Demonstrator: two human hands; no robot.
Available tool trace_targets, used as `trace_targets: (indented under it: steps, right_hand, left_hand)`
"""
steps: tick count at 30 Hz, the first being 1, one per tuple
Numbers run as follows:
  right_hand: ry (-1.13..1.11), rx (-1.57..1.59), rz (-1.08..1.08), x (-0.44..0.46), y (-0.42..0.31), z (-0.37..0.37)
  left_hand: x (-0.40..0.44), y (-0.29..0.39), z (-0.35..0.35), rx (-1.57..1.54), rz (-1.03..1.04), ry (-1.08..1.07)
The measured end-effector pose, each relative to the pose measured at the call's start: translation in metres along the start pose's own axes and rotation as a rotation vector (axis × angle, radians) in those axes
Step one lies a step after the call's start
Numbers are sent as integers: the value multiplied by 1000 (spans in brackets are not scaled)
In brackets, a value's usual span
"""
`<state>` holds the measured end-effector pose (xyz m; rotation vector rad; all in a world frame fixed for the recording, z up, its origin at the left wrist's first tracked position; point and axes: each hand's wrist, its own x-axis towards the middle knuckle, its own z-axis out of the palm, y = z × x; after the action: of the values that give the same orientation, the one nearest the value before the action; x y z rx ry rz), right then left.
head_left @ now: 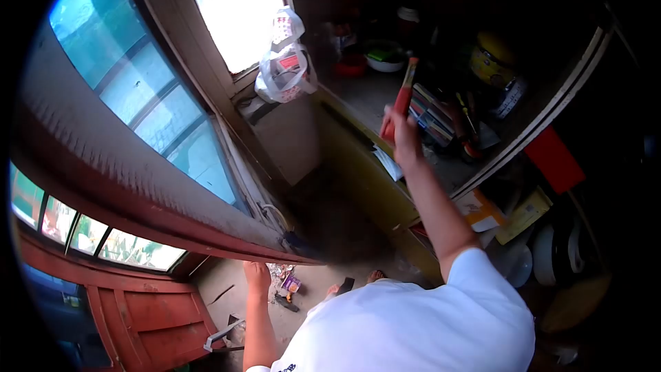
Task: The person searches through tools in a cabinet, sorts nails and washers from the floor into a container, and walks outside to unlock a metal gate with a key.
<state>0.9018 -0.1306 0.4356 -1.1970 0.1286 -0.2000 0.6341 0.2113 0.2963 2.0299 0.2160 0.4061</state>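
Note:
My right hand (405,139) is raised over the shelf and closed around a red-handled tool (403,100). Its narrow shank ends in a brownish tip that points up and away; the exact kind is unclear. At the lower left, my left hand (258,277) touches the edge of a red and white door (206,240) with glass panes, its fingers partly hidden behind that edge. Beneath the right hand, a rack of thin coloured items (430,118) stands among dark clutter. A white paper-like piece (387,163) lies near the shelf's front edge.
A plastic bag (286,72) hangs by the bright window. On the shelf stand a yellow container (492,58) and a white bowl (385,58). A purple box (291,284) and a dark tool (286,302) lie on the floor near my feet. The right side is very dark.

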Motion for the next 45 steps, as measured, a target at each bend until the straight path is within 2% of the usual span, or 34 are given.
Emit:
trace_targets:
  steps: [1,4,6,8,11,14,17,19,21,23,24,25,26,29,30,31,33,34,37,38,40,41,43,45]
  right_hand:
    - [66,20,-41,29,-2,12]
    - [93,221,166,124,3,20]
    - [143,168,199,176,13,16]
    - [154,178,209,212,21,9]
    - [179,296,275,248,36,-7]
    - [111,355,364,271,54,-18]
    - [60,382,429,236,28,8]
    - [66,266,473,244,40,5]
    - [52,173,376,220,43,10]
    - [68,45,305,192,45,12]
    - [5,-32,280,175,45,12]
    - [-57,-110,258,157,47,9]
    - [-107,-291,168,144,50,5]
    - [7,-835,-647,102,27,-9]
    - [78,-1041,-663,83,1,-15]
    - [174,-1118,-707,82,-6,-31]
    - [364,-1391,-583,58,-28,-57]
    - [369,-1456,-564,47,-32,-72]
    - [449,-1462,-270,8,-42,-81]
    - [460,-1489,-218,6,-38,-90]
    - [479,-1535,-119,9,-26,-107]
    - [489,-1488,-146,12,-23,-112]
    - [507,-1394,-194,17,-22,-119]
    - [406,-1080,-216,32,-18,-122]
  left_hand:
    - [-2,-9,-7,35,33,43]
    - [-6,-34,-30,104,45,120]
    - [-10,-41,-42,122,36,180]
    - [-10,-43,-46,119,45,258]
    - [-20,-83,-62,180,-36,216]
    - [-24,-88,-75,166,-75,228]
    - [-19,-94,-79,138,-99,195]
    - [-19,-114,-80,-93,-151,221]
    - [-23,-136,-82,-327,-215,242]
    - [-27,-144,-88,-101,-207,245]
    - [-22,-128,-74,-295,-73,326]
    - [-21,-117,-70,-278,-71,339]
    - [-20,-106,-68,-261,-68,353]
    - [-18,-102,-67,-203,-81,387]
    - [-21,-115,-70,-177,-108,384]
    - [-24,-123,-72,-151,-135,381]
    - [-23,-111,-72,-58,-102,391]
    - [-21,-105,-70,-15,-86,398]
    - [-17,-96,-64,21,40,488]
    - [-19,-112,-69,18,32,463]
    - [-18,-96,-69,-22,-2,480]
    - [-18,-87,-69,-40,-16,491]
    - [-25,-77,-62,-185,-134,653]
    - [-40,-69,-48,-337,-260,817]
